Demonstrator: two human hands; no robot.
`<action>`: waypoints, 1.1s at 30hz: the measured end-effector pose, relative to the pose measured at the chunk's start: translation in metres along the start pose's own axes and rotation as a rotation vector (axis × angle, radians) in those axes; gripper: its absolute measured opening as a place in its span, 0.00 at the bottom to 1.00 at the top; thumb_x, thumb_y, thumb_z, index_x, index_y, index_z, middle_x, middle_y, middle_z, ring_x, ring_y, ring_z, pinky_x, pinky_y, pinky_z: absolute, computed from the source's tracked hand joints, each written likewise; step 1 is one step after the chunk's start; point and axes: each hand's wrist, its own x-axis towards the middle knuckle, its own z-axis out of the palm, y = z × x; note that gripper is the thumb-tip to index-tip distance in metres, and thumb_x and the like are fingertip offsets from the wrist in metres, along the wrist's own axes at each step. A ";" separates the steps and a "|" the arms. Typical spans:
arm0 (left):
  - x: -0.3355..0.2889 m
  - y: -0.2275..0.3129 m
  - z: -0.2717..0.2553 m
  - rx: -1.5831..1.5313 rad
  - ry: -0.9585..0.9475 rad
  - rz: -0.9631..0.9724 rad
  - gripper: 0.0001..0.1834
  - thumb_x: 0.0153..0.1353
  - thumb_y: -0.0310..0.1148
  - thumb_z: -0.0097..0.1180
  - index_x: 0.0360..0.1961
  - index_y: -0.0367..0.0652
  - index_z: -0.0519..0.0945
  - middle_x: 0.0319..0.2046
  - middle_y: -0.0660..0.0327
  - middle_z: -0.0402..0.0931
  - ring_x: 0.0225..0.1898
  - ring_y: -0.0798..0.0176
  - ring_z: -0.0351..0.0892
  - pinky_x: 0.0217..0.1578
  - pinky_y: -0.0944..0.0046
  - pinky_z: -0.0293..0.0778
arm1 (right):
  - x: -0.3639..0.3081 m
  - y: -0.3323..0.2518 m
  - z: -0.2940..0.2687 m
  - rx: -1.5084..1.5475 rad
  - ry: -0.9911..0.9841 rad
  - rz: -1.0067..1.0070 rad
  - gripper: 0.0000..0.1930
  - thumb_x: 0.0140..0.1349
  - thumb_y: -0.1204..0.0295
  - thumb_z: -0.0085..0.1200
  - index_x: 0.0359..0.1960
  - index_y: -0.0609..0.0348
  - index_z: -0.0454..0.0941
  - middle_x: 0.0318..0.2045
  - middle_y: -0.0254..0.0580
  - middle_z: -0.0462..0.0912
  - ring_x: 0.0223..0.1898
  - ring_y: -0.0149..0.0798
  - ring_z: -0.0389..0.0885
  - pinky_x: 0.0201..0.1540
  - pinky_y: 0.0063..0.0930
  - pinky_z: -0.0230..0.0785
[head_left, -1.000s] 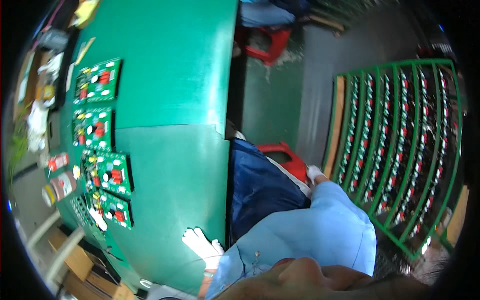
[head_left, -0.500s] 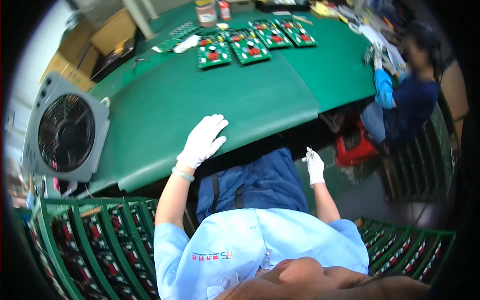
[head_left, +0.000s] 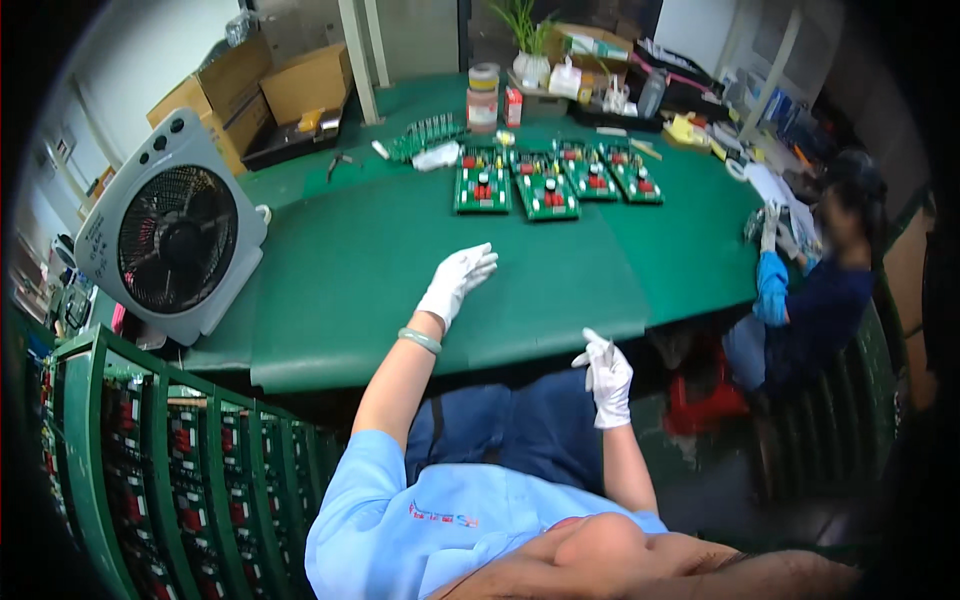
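My left hand [head_left: 460, 282], in a white glove, is over the green mat [head_left: 350, 290] with its fingers stretched out and nothing in them. Near the table's front edge, my right hand [head_left: 608, 382], also gloved in white, has its fingers drawn together toward the tips. Whether a small thin thing is between them cannot be made out. Beyond both hands, several green circuit boards with red and black parts lie in a row; the leftmost circuit board [head_left: 484, 182] and the one beside it [head_left: 546, 188] are nearest my left hand.
A grey box fan [head_left: 180, 235] stands at the left. Racks of circuit boards [head_left: 185, 480] are at lower left. Farther back are a white cloth [head_left: 437, 156], jars [head_left: 482, 105], a plant [head_left: 530, 50] and cardboard boxes [head_left: 225, 100]. A co-worker [head_left: 840, 240] in blue sleeves sits at the right.
The view has tilted up, showing more of the table's back. My left hand has moved forward over the mat, and my right hand has come up to the table edge from beside my lap.
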 end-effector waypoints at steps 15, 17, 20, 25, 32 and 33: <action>0.177 -0.036 -0.031 1.361 0.524 0.353 0.18 0.63 0.35 0.50 0.53 0.46 0.75 0.49 0.56 0.77 0.49 0.52 0.76 0.54 0.49 0.68 | 0.088 0.005 0.044 -0.025 -0.177 0.336 0.17 0.68 0.67 0.49 0.54 0.62 0.75 0.30 0.41 0.85 0.11 0.23 0.67 0.11 0.16 0.58; 0.165 -0.027 -0.030 1.168 0.632 0.321 0.16 0.64 0.37 0.53 0.49 0.42 0.76 0.43 0.55 0.79 0.43 0.50 0.79 0.43 0.52 0.75 | 0.090 0.009 0.039 -0.045 -0.170 0.345 0.17 0.68 0.67 0.50 0.54 0.62 0.76 0.30 0.40 0.85 0.11 0.23 0.68 0.11 0.16 0.58; 0.131 -0.012 -0.039 0.722 0.609 0.373 0.09 0.65 0.36 0.53 0.37 0.41 0.78 0.31 0.63 0.76 0.33 0.63 0.75 0.32 0.62 0.72 | 0.090 0.012 0.034 -0.040 -0.143 0.334 0.17 0.68 0.67 0.49 0.53 0.63 0.76 0.29 0.40 0.85 0.11 0.23 0.67 0.11 0.17 0.58; 0.029 0.009 -0.058 0.143 0.496 0.227 0.10 0.65 0.34 0.51 0.41 0.39 0.79 0.36 0.63 0.77 0.34 0.70 0.74 0.35 0.67 0.72 | 0.092 0.014 0.029 -0.051 -0.156 0.296 0.18 0.68 0.65 0.50 0.53 0.63 0.76 0.28 0.39 0.84 0.11 0.23 0.67 0.11 0.16 0.58; -0.097 0.000 -0.072 0.081 0.377 0.189 0.15 0.67 0.34 0.51 0.49 0.36 0.76 0.42 0.62 0.79 0.43 0.68 0.77 0.46 0.66 0.73 | 0.101 -0.014 0.043 0.066 -0.252 0.338 0.19 0.66 0.59 0.53 0.47 0.63 0.79 0.31 0.42 0.84 0.11 0.21 0.64 0.11 0.15 0.51; -0.104 -0.006 -0.069 0.073 0.333 0.193 0.16 0.68 0.36 0.51 0.50 0.36 0.76 0.42 0.63 0.79 0.44 0.69 0.76 0.49 0.66 0.71 | 0.100 -0.010 0.044 0.064 -0.270 0.348 0.17 0.66 0.60 0.54 0.43 0.63 0.79 0.27 0.37 0.81 0.11 0.21 0.64 0.11 0.16 0.50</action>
